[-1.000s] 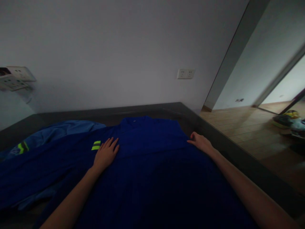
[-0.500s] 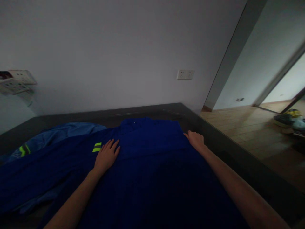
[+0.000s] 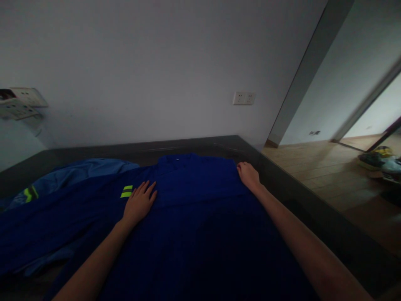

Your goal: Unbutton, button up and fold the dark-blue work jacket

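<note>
A dark blue work shirt (image 3: 194,196) lies spread on a dark table, its collar at the far side. One long sleeve reaches left and bears a yellow-green and grey reflective patch (image 3: 126,191). My left hand (image 3: 140,201) rests flat on the shirt beside that patch, fingers spread. At the shirt's right shoulder edge, my right hand (image 3: 249,174) has its fingers curled closed on the fabric. Under and behind the sleeve lies a lighter blue garment (image 3: 94,168) with a similar reflective band. No second sleeve shows on the right.
The dark table (image 3: 266,171) stands against a pale wall, which carries a double socket (image 3: 244,98). More sockets (image 3: 28,97) are at the far left. Past the table's right edge is a wooden floor (image 3: 300,163), with a pile of things (image 3: 380,159) at the far right.
My right hand has shifted up and slightly left along the shirt's shoulder edge, and its fingers have turned inward. My left hand stays at the same spot on the shirt.
</note>
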Demonstrator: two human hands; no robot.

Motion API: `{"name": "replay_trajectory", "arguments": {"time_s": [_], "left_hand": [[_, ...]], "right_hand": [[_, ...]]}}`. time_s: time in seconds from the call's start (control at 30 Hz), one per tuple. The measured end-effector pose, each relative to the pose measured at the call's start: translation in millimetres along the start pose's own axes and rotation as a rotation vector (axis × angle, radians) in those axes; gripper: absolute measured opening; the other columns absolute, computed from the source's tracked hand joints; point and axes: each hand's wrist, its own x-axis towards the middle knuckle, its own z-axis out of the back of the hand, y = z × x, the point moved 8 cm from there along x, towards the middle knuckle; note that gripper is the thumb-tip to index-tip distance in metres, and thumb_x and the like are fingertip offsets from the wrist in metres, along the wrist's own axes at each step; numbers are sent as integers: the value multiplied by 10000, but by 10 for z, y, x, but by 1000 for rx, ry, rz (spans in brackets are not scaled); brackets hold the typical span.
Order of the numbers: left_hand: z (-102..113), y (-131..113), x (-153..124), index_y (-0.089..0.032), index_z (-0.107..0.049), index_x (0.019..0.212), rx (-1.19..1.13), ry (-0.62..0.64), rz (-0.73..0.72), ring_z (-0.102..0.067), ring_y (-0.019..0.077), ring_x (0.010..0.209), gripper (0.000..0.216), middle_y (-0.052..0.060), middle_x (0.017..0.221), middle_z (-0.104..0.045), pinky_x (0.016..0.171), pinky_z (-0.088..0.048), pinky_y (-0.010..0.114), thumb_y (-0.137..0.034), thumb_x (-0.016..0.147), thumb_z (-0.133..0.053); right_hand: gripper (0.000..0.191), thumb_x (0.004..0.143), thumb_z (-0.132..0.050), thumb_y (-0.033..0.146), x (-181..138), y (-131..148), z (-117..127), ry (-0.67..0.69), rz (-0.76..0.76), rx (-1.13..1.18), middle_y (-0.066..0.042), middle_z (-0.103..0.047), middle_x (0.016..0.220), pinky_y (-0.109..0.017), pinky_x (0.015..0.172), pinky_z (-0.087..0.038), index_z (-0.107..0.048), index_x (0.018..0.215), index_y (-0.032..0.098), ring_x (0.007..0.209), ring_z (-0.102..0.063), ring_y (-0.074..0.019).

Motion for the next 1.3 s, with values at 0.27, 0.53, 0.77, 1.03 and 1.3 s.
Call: {"name": "replay_trajectory", "arguments": {"time_s": [0.27, 0.53, 0.77, 1.03, 1.3], "left_hand": [[1, 0, -10, -208, -401, 1411, -49, 19, 2, -311, 255, 1374, 509, 100, 1470, -381, 1103, -270, 459, -407, 952, -307], [49, -22, -31, -234, -379, 1423, -110, 12, 39, -252, 265, 1396, 511, 98, 1497, -325, 1116, -233, 473, -413, 947, -338], [69, -7, -41, -241, -428, 1389, -231, -14, 55, -265, 280, 1391, 490, 98, 1480, -364, 1120, -213, 495, -405, 929, -394], [658, 384, -184, -166, -563, 1211, -672, -368, 112, -481, 195, 1241, 332, 119, 1325, -526, 1068, -362, 349, -222, 910, -434], [1190, 2597, -1087, -135, -602, 1131, -525, -480, 583, -566, 200, 1116, 328, 99, 1169, -632, 1019, -406, 357, -111, 829, -477]], "right_hand": [[551, 977, -234, 427, 148, 239, -574, 117, 118, 45, -137, -299, 1510, -511, 1120, -157, -347, 1425, 127, 1402, -225, -253], [637, 950, -168, 505, 211, 129, -739, 130, 135, 14, -138, -207, 1541, -626, 1087, -116, -228, 1476, 150, 1424, -137, -271], [586, 948, -202, 462, 176, 191, -587, -58, 207, -40, -158, -394, 1456, -570, 1078, -224, -395, 1406, 150, 1362, -313, -292], [563, 927, -224, 440, -211, 905, 99, -335, 484, 95, -146, -497, 1377, -497, 1055, -328, -562, 1252, 129, 1316, -385, -294], [497, 900, -308, 487, -810, 2311, 104, -212, 848, 336, -97, -569, 1311, -464, 1067, -366, -632, 1165, 218, 1275, -452, -272]]}}
